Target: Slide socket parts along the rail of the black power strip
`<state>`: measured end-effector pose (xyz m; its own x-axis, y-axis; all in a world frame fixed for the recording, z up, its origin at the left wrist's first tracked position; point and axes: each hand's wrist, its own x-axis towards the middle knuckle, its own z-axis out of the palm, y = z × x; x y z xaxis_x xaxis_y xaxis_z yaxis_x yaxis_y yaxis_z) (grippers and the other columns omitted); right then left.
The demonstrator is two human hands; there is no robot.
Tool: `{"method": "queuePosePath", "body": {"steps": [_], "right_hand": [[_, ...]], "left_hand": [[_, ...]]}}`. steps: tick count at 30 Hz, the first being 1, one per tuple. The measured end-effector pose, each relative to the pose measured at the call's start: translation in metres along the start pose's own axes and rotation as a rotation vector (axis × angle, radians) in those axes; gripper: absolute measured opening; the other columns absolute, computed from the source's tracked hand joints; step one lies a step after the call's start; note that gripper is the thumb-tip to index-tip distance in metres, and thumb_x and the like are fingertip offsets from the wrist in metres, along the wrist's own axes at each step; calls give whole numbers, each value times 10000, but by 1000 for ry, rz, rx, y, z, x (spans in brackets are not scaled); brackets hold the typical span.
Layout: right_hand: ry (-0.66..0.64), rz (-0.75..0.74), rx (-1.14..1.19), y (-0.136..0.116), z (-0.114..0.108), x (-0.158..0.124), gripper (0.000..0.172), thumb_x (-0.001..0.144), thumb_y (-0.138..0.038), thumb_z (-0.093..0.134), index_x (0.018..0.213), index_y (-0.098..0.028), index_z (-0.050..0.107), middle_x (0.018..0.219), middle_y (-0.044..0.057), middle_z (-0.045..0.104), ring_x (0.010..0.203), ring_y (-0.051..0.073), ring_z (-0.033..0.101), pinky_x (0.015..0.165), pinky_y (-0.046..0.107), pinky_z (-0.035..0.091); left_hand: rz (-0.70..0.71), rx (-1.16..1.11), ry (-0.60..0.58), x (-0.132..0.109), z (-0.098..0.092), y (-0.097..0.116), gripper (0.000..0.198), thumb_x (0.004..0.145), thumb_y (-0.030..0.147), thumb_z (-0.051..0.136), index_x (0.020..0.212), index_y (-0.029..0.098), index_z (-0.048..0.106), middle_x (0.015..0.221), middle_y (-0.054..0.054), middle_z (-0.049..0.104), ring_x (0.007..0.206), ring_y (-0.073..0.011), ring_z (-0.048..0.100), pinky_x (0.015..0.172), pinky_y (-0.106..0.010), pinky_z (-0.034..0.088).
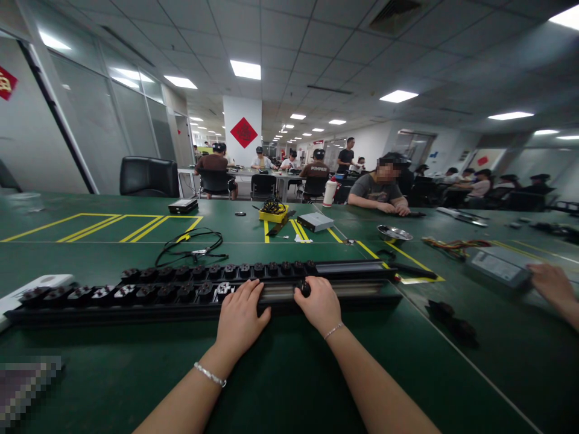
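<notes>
A long black rail [357, 292] lies across the green table in front of me, with several black socket modules [149, 292] seated along its left part. A second rail [353, 267] with more modules lies just behind it. My left hand [240, 316] rests on the near rail's middle, fingers curled over its edge beside the last module. My right hand [319, 304] sits a little to the right, fingers closed on a small black module [306, 289] at the rail's channel.
A black cable [192, 247] loops behind the rails. A white device [38, 283] lies at the left, a yellow box [273, 211] and grey box [315, 222] farther back. Another person's hand [554, 288] touches a grey unit [500, 265] at right. Seated people fill the far tables.
</notes>
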<state>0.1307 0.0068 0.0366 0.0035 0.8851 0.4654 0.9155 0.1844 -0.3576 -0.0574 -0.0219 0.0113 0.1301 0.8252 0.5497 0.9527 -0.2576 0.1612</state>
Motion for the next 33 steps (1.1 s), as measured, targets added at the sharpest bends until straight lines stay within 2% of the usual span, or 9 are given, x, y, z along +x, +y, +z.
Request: {"method": "queuePosePath", "body": {"steps": [11,33], "right_hand": [[-19,12,-3,1,0,0,143,753,-323,511,759,-191,567,838,58,613,888,191,509,733,271,364],[33,7,-5,2,4,0,150,736,-317,524,777,-182,573,833,67,619,881,199,519,781,286,343]], "left_hand": [[0,16,9,0,1,0,448,764,330,517,1195,209,504,1287,-50,516,1192,-239,443,932,-393,360],[2,19,5,0,0,0,448,758,333,528,1189,212,510,1275,-47,526,1185,-242,452,928,-398,372]]}}
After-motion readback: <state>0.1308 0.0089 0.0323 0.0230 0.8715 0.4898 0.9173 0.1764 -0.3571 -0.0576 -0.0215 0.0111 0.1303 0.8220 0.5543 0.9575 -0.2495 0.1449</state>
